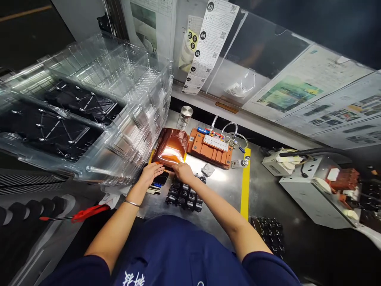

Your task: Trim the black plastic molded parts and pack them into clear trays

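Observation:
A glossy amber, see-through film sheet (171,147) lies bowed on the bench, with a bright reflection across it. My left hand (152,173) rests at its near left corner, fingers stretched out and lying flat. At the near right edge my right hand (183,173) has its fingers bent and closed on the film's border; its fingertips are partly hidden. Just this side of the film, close to my right forearm, sits a ribbed black plastic part (185,194). Dark flat items and a blue pen (156,184) lie below my left hand.
Stacked clear plastic trays (139,119) holding black parts rise on the left. Behind the film stand a metal-lidded jar (186,112) and a reddish-brown fixture (208,153) with hoses. Yellow tape (245,186) marks the bench. A white machine (315,186) is at right; a red-handled tool (89,213) is at lower left.

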### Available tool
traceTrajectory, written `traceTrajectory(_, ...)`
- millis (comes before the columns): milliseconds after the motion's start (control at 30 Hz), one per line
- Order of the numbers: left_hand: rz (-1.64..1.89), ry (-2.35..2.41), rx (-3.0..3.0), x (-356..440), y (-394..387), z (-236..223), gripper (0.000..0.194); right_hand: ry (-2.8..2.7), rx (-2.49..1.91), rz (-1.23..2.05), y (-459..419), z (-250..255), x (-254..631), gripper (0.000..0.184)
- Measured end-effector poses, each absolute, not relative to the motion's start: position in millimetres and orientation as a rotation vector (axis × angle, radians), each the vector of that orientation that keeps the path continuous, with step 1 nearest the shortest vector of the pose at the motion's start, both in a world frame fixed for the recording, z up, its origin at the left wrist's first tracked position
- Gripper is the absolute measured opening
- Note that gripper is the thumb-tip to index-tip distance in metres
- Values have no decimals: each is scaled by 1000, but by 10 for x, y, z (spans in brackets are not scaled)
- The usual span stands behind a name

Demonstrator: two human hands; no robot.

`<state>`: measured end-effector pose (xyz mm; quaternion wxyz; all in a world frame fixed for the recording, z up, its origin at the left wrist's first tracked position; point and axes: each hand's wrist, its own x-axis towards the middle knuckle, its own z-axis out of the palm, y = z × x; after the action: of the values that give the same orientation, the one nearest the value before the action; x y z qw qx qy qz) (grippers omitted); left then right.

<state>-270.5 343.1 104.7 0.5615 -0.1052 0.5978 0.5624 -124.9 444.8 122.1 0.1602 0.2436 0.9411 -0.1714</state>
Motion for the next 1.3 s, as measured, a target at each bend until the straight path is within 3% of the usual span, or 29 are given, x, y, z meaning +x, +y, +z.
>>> traceTrajectory(367, 1307, 1400, -287, -2782, 3485, 1097, 10, 2739, 512, -531, 4470, 1416, -1249, 27)
traceTrajectory(600, 1392, 1463, -6, -2525, 3411, 1133, 22, 2866, 927, -878, 4424, 1351, -1227, 25)
traceTrajectory(800, 1427, 1475, 180, -2331, 3431, 1215, 23, 2945, 975, -1023, 4307, 1381, -1407, 23)
traceTrajectory(1167, 1538, 1473, 261, -2293, 3371, 1234, 30, 3062, 901, -1064, 4201, 1412, -1346, 19)
traceTrajectory(1300, 1436, 1332, 288, -2364, 3332, 1234, 42, 3040, 867, -1036, 4264, 1426, -1326, 14)
